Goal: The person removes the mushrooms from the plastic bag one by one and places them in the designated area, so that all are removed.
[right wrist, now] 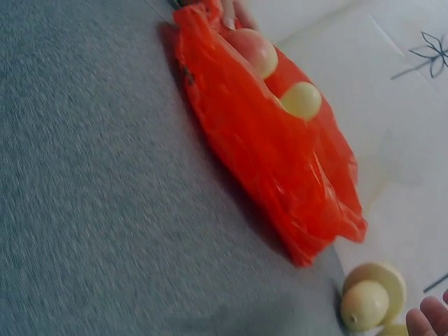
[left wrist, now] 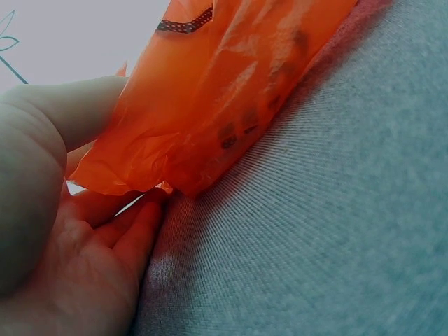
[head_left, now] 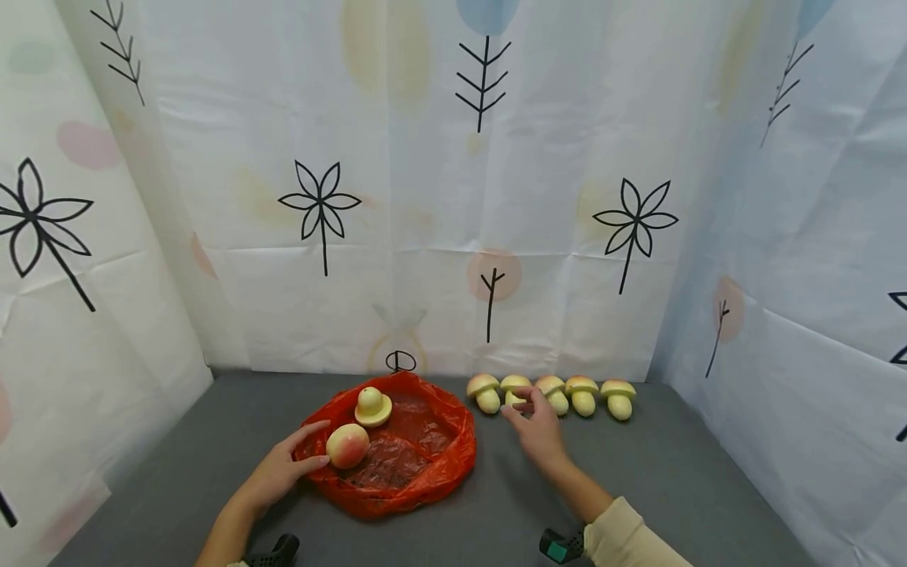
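Lower centre: left hand (head_left: 279,468) grips red bag (head_left: 438,482); right hand (head_left: 542,433), fingers parted, near mushroom (head_left: 513,383): probably light, firm; pinch stem.

Your red bag (head_left: 462,453) lay open, two pale mushrooms (head_left: 348,446) inside, one stem-up.
Your left hand (head_left: 272,475) pinched its rim; your right hand (head_left: 541,433) hovered by five cap-up mushrooms (head_left: 619,399) in a row.

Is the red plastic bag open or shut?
Open: the red plastic bag is spread wide, with an upside-down mushroom visible inside.
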Motion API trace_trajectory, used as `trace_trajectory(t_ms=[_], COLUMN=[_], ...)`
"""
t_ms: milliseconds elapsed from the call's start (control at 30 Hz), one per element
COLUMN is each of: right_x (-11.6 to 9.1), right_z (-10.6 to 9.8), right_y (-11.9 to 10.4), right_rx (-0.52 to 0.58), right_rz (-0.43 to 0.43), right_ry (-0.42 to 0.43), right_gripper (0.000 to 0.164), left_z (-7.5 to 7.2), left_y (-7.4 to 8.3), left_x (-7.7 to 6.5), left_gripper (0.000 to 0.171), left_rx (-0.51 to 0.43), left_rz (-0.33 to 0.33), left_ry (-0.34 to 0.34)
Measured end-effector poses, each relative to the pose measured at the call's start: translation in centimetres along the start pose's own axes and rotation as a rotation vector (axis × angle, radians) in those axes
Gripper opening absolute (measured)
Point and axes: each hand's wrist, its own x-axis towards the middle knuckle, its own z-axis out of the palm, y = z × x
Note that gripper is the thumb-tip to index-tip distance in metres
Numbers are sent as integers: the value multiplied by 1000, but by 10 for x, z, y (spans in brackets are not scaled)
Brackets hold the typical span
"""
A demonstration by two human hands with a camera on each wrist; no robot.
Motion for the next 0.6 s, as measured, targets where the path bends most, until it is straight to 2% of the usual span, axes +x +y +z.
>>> trace_trajectory(t_ms=[133,367,600], right_x=[-4,-13,-12], right_z=[12,30,50], right_y=[-8,-21,-28], right_rx=[35,30,20], right_rz=[-13,-50,-137], right_ry=[-48,-167,-314], right_gripper=[35,36,40], left_z=[0,0,0], left_y=[1,1,0], left_x=[0,0,1], left_gripper=[67,67,68], left_rx=[-2,5,6], left_rz=[-1,-1,-5], left_ry=[-3,4,3])
